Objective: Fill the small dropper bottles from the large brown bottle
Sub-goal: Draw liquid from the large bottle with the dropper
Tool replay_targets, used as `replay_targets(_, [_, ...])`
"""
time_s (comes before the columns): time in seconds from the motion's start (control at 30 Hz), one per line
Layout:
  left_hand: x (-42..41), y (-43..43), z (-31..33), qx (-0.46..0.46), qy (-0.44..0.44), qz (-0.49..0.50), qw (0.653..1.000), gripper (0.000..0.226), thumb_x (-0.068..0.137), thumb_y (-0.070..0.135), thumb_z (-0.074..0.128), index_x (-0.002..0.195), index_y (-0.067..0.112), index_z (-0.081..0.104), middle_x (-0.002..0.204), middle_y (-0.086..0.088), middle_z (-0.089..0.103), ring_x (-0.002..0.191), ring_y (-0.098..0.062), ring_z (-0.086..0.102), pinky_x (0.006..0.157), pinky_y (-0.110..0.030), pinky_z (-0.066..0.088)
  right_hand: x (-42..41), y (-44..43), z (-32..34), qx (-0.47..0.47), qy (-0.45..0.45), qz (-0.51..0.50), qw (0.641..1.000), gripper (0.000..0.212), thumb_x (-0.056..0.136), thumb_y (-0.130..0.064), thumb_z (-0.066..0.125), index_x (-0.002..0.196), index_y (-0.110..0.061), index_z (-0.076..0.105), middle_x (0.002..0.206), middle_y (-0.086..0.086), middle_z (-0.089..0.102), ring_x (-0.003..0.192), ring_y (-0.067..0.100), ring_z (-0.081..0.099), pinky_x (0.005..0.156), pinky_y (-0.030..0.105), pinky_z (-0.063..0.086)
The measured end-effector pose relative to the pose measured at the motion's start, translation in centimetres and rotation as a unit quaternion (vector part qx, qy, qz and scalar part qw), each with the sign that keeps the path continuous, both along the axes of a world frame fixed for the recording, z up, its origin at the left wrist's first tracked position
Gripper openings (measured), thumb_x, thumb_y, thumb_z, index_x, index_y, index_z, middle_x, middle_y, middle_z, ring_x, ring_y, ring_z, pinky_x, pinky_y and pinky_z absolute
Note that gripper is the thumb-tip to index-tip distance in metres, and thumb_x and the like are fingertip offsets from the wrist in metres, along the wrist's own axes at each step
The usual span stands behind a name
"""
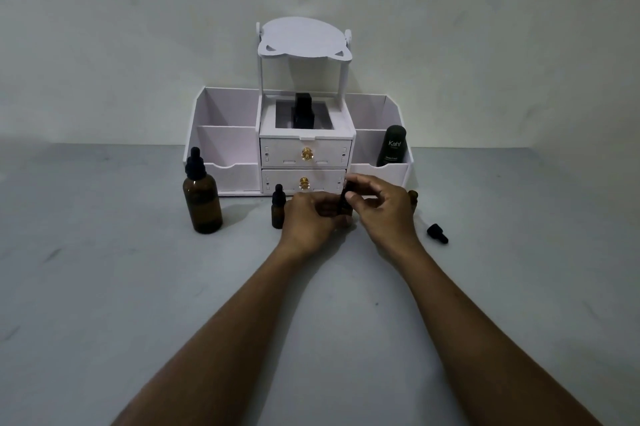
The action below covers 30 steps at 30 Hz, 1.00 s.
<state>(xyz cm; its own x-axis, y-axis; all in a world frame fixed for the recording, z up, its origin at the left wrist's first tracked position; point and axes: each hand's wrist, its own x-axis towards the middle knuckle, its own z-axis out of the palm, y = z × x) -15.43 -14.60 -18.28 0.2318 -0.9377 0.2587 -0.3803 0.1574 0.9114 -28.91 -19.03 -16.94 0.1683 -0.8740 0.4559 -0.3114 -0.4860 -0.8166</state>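
My left hand (311, 218) wraps a small bottle (344, 206), right hand (382, 204) pinching its black cap — twisting it, I'd judge; on or off, can't tell. Big brown glass bottle (202, 204), smooth & round, stands capped well left of my grip. Loose dropper cap (437, 233) lies to the right.

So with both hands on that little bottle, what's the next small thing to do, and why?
Probably twist the cap. The left hand steadies the small bottle while the right hand pinches its black dropper cap. Whether it is coming off or going on, I cannot tell. The large brown bottle stands capped, and a loose dropper cap lies at the right.
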Motion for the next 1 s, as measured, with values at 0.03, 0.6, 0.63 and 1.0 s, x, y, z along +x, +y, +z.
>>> replay_targets(0.03, [0.0, 0.0, 0.0, -0.001, -0.005, 0.0, 1.0, 0.036, 0.079, 0.009, 0.082, 0.113, 0.015, 0.076, 0.104, 0.003, 0.077, 0.081, 0.009, 0.067, 0.073, -0.003, 0.05, 0.1, 0.0, -0.1, -0.003, -0.002, -0.007, 1.0, 0.031, 0.088, -0.016, 0.074, 0.119, -0.019, 0.071, 0.112, -0.003, 0.073, 0.102, 0.009, 0.067, 0.09, 0.028, 0.058])
replay_targets(0.6, [-0.4, 0.3, 0.2, -0.005, 0.003, -0.004, 1.0, 0.033, 0.081, 0.006, 0.08, 0.113, 0.013, 0.076, 0.099, 0.004, 0.076, 0.072, 0.014, 0.066, 0.07, -0.003, 0.051, 0.4, 0.2, -0.7, -0.038, -0.033, -0.028, 0.998, 0.026, 0.087, -0.014, 0.075, 0.113, -0.014, 0.073, 0.106, -0.001, 0.074, 0.096, 0.009, 0.069, 0.088, 0.024, 0.059])
replay_targets(0.63, [-0.4, 0.5, 0.3, -0.006, 0.004, -0.003, 1.0, 0.03, 0.081, 0.005, 0.08, 0.11, 0.013, 0.077, 0.095, 0.006, 0.076, 0.071, 0.014, 0.066, 0.071, -0.005, 0.053, 0.5, 0.3, -0.7, -0.041, -0.042, -0.034, 0.998, 0.028, 0.085, -0.016, 0.078, 0.112, -0.014, 0.072, 0.102, -0.002, 0.074, 0.092, 0.008, 0.069, 0.085, 0.022, 0.059])
replay_targets(1.0, [-0.8, 1.0, 0.6, -0.001, 0.016, -0.003, 1.0, 0.032, 0.082, 0.005, 0.078, 0.113, 0.012, 0.075, 0.086, 0.016, 0.069, 0.067, 0.017, 0.064, 0.061, -0.001, 0.046, 0.8, 0.3, -1.0, -0.048, -0.074, -0.052, 0.995, 0.03, 0.087, -0.019, 0.075, 0.117, -0.016, 0.071, 0.105, -0.007, 0.071, 0.095, 0.008, 0.068, 0.079, 0.007, 0.053])
